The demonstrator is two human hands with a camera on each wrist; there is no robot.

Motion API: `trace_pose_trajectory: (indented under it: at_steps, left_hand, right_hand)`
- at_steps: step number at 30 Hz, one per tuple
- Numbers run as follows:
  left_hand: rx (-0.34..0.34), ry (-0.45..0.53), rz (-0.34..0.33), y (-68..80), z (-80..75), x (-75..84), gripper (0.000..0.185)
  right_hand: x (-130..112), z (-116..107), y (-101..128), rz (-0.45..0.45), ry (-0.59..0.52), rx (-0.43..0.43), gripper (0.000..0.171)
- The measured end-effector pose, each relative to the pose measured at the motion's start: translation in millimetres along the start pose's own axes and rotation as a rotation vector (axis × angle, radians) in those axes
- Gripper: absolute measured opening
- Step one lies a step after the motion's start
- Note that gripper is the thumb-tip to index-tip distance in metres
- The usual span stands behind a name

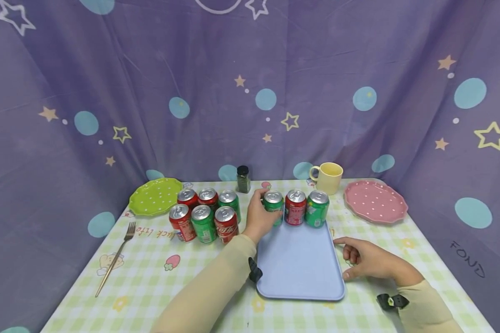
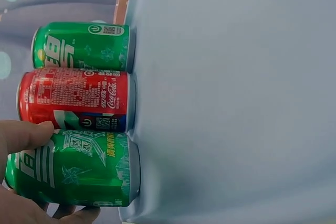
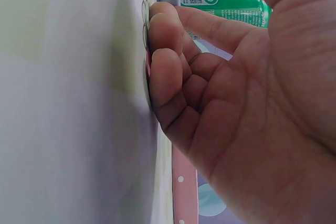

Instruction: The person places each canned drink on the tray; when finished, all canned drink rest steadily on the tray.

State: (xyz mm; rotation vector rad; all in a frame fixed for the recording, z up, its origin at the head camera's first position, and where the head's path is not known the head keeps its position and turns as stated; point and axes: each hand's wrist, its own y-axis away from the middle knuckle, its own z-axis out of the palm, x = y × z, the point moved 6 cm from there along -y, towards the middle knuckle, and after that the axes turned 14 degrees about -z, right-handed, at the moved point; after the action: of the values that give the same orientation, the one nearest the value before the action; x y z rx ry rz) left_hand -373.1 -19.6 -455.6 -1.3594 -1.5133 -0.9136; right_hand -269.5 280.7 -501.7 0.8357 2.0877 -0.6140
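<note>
My left hand (image 1: 260, 217) grips a green soda can (image 2: 79, 169) at the far left corner of the light blue tray (image 1: 300, 263), thumb on one side and fingers round the other. Beside that can, a red Coca-Cola can (image 1: 295, 208) and another green can (image 1: 316, 209) stand upright in a row along the tray's far end. At the tray's right edge lies my right hand (image 1: 371, 260), index finger extended and thumb tip right at the rim. Its other fingers curl loosely near the tablecloth (image 3: 79, 103), holding nothing.
Left of the tray stand several red and green cans (image 1: 205, 224) in two rows. A green plate (image 1: 155, 196) and a fork (image 1: 117, 256) lie farther left. At the back are a spice jar (image 1: 243, 180), a yellow mug (image 1: 330, 178) and a pink plate (image 1: 375, 201).
</note>
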Motion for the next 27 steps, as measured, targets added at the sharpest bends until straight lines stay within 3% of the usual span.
trace_pose_trajectory:
  at_steps: [9, 27]
  left_hand:
    - [-0.004, 0.001, -0.017, -6.6, 4.5, -3.5, 0.081]
    - [0.002, -0.015, -0.006, -4.5, 4.2, -1.8, 0.08]
  right_hand:
    - [-0.3, 0.6, -0.1, 0.005, -0.008, 0.002, 0.091]
    - [-1.0, 0.7, -0.4, 0.01, -0.018, -0.006, 0.09]
